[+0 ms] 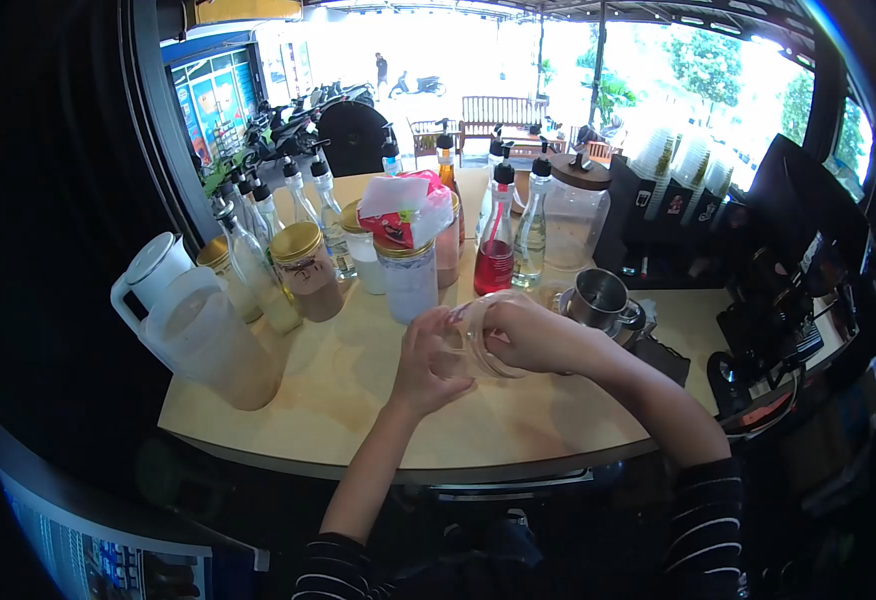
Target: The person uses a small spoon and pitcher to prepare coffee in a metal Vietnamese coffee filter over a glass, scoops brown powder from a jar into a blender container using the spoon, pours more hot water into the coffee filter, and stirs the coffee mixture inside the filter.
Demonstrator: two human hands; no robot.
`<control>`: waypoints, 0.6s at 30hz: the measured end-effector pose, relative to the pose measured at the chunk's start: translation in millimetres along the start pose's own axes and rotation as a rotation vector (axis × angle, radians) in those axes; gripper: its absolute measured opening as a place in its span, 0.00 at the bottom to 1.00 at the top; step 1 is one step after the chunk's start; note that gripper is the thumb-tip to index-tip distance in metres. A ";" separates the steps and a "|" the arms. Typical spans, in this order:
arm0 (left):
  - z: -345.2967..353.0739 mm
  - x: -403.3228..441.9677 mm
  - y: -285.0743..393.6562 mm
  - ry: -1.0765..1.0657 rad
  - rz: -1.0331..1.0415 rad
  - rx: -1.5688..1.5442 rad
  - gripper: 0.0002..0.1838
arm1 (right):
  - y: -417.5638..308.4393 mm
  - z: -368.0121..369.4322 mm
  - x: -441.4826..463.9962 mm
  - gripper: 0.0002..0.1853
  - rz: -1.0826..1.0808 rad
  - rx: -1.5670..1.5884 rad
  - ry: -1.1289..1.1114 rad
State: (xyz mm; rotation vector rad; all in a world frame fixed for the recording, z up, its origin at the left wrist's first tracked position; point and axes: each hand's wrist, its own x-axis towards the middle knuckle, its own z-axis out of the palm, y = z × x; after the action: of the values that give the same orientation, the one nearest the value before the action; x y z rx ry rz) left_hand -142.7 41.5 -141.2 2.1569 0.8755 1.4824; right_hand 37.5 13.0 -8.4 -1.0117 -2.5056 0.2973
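Left hand [421, 368] grips a clear container [475, 345] over the worktop [343, 400], in from its front edge; right hand [526, 335] at the mouth, can't tell if gripping. Shove too hard, it could slip.

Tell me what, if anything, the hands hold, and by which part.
The left hand holds a clear container by its outer side. The right hand is at its mouth; whether it grips there cannot be told.
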 end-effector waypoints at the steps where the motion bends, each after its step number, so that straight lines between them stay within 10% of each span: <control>1: -0.6 -0.6 -0.5 0.006 0.017 -0.007 0.56 | -1.3 3.1 8.0 0.09 0.081 -0.051 -0.150; 5: -5.1 -4.9 1.8 0.003 0.040 0.033 0.54 | -29.1 3.3 29.0 0.11 0.194 -0.207 -0.543; 11: -5.3 -5.7 0.7 0.021 0.040 0.025 0.52 | 55.7 90.4 32.3 0.29 -0.533 -1.182 -0.497; 14: -5.5 -6.3 -1.2 0.009 -0.007 0.025 0.56 | -5.6 36.0 44.0 0.25 -0.152 -1.007 -1.023; 18: -5.7 -5.9 3.4 -0.013 -0.022 0.053 0.56 | -6.6 22.9 31.9 0.30 0.052 -0.738 -0.775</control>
State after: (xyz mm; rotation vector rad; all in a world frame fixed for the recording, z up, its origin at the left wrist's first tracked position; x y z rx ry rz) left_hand -148.6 34.8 -141.0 2.1849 0.9409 1.4485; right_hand 2.4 29.7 -16.9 -1.4319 -3.4119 -0.3305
